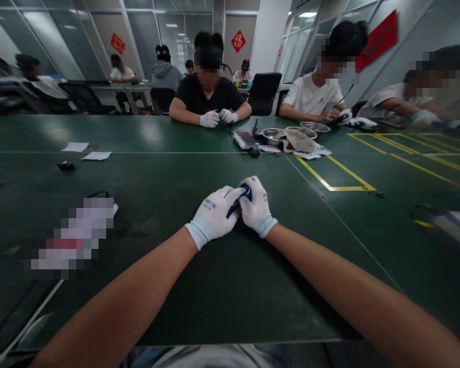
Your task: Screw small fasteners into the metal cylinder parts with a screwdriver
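Note:
Both my hands wear white knit gloves with blue coating on the palm side and blue print on the back. They meet over the green table [168, 189] in front of me. My left hand [219, 210] is closed, its fingers reaching toward the right hand. My right hand [256, 205] is closed too, thumb bent inward. Between the fingertips of both shows a small dark round part with a shiny rim [247, 192]. Fingers cover most of it, so its exact kind is hidden.
A blurred-out pale oblong thing [76, 235] with a cable lies left. White papers [95, 156] and a small black object [66, 166] lie beyond. Metal bowls [271, 136] and a cloth [297, 141] stand ahead. Yellow tape [348, 188] marks the right. Gloved co-workers sit across.

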Action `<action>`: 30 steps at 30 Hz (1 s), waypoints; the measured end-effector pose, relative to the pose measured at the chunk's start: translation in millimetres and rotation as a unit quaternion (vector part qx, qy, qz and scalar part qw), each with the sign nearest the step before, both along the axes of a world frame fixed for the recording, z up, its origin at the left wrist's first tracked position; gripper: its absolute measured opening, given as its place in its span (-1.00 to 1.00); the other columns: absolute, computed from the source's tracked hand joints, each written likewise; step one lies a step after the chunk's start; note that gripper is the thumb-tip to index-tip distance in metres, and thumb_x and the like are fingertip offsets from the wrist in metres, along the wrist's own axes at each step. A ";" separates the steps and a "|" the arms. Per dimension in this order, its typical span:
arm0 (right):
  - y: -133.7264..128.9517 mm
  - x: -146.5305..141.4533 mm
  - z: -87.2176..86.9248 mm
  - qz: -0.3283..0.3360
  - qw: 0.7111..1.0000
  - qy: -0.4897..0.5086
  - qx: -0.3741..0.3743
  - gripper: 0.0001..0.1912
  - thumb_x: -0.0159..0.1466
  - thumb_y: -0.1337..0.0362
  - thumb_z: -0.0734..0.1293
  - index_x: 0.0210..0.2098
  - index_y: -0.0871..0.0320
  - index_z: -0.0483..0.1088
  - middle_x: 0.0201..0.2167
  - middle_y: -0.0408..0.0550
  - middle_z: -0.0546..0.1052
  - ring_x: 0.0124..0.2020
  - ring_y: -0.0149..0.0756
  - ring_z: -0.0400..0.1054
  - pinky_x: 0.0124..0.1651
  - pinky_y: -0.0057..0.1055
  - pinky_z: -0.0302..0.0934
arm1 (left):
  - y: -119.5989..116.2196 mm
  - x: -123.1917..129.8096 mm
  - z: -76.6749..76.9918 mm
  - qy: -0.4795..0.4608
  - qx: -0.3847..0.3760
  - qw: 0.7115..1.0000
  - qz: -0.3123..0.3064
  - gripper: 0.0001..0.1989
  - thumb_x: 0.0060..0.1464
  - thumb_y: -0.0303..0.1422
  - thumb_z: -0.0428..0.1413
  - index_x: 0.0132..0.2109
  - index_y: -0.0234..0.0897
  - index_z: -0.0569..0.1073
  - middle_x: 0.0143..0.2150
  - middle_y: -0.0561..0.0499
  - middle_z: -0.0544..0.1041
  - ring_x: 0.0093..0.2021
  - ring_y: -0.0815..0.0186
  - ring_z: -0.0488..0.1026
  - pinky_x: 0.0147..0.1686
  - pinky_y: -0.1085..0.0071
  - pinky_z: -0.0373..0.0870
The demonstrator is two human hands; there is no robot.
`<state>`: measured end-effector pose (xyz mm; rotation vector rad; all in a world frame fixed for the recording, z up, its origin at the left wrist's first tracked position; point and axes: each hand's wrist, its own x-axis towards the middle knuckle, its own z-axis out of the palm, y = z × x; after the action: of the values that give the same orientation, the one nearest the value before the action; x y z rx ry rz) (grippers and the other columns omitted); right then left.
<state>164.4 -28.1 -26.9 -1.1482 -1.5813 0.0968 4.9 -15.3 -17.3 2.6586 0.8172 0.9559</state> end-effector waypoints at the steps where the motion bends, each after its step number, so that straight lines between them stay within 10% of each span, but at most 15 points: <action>1: -0.2 0.1 0.1 0.003 1.000 -0.001 -0.001 -0.94 0.16 0.33 0.20 -0.36 0.04 0.20 -0.34 -0.07 0.29 -0.33 -0.16 0.24 -0.32 -0.20 0.19 | 0.0 0.1 0.1 0.001 -0.001 1.000 0.001 -0.51 0.21 -0.46 0.10 0.28 -0.24 0.38 0.10 -0.18 0.52 0.07 0.05 0.53 0.12 0.02 0.55; 30: -0.6 -2.2 2.4 0.002 1.000 0.012 -0.003 -0.87 0.12 0.36 0.21 -0.31 0.05 0.24 -0.27 -0.04 0.30 -0.24 -0.13 0.27 -0.23 -0.18 0.26 | -1.8 -1.8 1.6 -0.015 -0.010 1.000 0.000 -0.48 0.22 -0.46 0.09 0.32 -0.23 0.36 0.09 -0.17 0.52 0.06 0.07 0.53 0.12 0.04 0.55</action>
<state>162.2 -28.8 -24.5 -1.1445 -1.5630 0.1183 3.1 -17.1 -15.7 2.6212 0.8166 0.9802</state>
